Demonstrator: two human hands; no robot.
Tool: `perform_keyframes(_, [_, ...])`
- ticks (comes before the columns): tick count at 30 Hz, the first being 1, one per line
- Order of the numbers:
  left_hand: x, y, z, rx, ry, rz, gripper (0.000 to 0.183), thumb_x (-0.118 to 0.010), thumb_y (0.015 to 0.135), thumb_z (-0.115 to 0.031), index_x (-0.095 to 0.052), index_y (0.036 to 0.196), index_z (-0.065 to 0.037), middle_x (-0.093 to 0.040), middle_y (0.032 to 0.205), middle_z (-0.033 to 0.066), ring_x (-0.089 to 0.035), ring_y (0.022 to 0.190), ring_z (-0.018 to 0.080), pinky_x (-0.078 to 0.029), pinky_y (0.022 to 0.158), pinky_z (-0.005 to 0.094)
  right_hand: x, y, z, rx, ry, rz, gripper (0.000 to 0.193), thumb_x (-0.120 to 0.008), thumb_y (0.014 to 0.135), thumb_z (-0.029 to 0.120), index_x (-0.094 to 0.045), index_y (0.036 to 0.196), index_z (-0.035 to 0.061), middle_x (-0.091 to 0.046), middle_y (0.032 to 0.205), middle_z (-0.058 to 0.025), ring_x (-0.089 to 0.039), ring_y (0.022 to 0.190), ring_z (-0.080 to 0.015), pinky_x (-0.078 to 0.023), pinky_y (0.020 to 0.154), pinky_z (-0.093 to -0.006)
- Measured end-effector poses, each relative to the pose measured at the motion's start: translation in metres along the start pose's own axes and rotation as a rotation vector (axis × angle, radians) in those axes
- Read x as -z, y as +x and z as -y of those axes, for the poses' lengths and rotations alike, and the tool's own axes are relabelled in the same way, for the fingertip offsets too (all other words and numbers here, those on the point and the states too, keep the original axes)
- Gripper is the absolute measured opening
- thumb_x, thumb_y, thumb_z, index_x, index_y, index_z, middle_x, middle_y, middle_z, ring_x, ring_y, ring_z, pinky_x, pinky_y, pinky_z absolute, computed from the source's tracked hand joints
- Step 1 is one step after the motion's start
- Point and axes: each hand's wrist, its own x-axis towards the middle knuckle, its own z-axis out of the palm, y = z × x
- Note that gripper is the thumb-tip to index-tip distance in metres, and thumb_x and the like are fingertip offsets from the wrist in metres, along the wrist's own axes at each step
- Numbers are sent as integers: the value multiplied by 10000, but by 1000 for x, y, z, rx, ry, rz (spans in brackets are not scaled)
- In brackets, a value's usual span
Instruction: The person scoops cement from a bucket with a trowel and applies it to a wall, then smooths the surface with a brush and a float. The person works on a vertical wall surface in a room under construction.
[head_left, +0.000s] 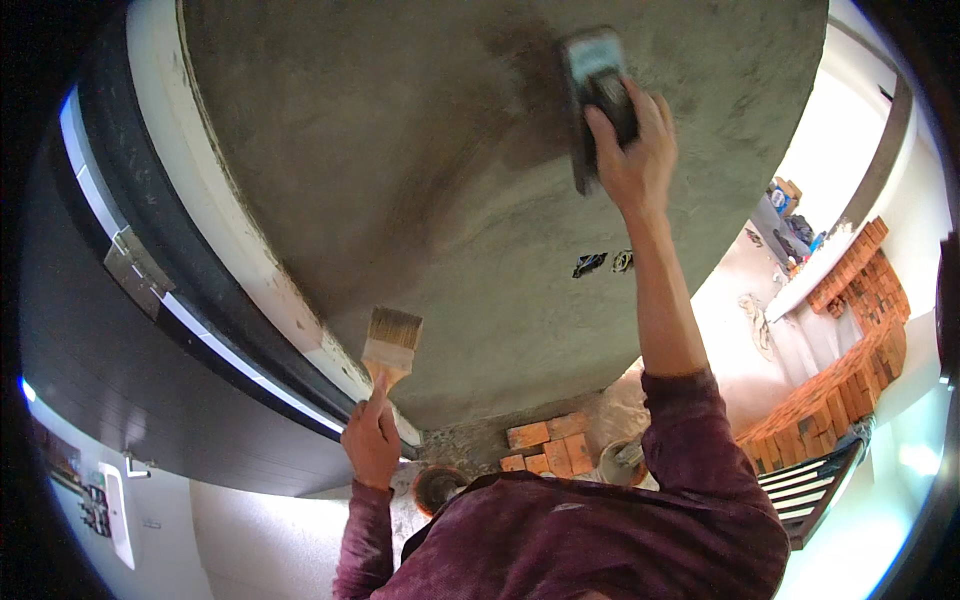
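A wall of damp grey plaster (500,330) fills the middle of the head view, with darker wet streaks on its upper part. My right hand (643,150), arm stretched up, grips the dark handle of a plastering float (595,60) that lies against the plaster; it is slightly blurred. Lower on the left, my left hand (372,440) is closed round the handle of a wide flat paintbrush (393,335), bristles pointing up. The brush is near the wall's left edge; whether it touches the plaster I cannot tell.
Two wall openings with wires (590,264) lie below the float. A dark door (150,370) and its frame border the left. Orange bricks (555,445) and a bucket (437,488) sit at the wall's foot. More bricks (830,400) are stacked right, beside a slatted rack (805,495).
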Motion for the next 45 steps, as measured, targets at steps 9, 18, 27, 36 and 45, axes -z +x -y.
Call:
perform_keyframes(9, [24, -22, -13, 292, -458, -97, 492, -472, 922, -91, -453, 1383, 81, -662, 1066, 194, -591, 768, 139, -479, 679, 266, -112, -238, 60, 229, 175, 735, 491, -797, 699, 198, -642, 1161, 147, -618, 1147, -115, -587, 1112, -312, -489, 945, -465])
perform_keyframes(18, [49, -12, 6, 232, -651, -23, 508, -488, 935, -105, -412, 1391, 108, -592, 1262, 261, -624, 1100, 266, -459, 942, 321, -49, -14, 39, -55, -64, 72, 430, -659, 889, 244, -588, 1193, -51, -627, 1065, -231, -616, 940, -366, -476, 843, -463])
perform_keyframes(27, [100, 144, -37, -275, -256, -299, 423, -496, 957, -76, -499, 1375, -12, -623, 1222, 226, -659, 979, 345, -506, 841, 400, -79, -221, 106, 25, 219, 778, 422, -729, 812, 205, -601, 1167, 15, -623, 1068, -194, -616, 1010, -380, -519, 839, -446])
perform_keyframes(36, [51, 184, -15, -127, 45, -367, 577, -512, 952, -123, -348, 1497, -220, -631, 764, 168, -636, 673, 325, -492, 572, 438, 9, -276, 72, -397, 320, 893, 414, -708, 814, 189, -594, 1141, -38, -626, 973, -192, -627, 894, -400, -494, 800, -470])
perform_keyframes(45, [51, 110, -75, -100, -192, -204, 428, -459, 974, -82, -476, 1399, -35, -538, 1343, 215, -583, 1180, 348, -476, 962, 385, 133, -370, -17, -598, 174, 1006, 491, -706, 811, 306, -608, 1135, -49, -647, 984, -220, -628, 923, -405, -492, 827, -465])
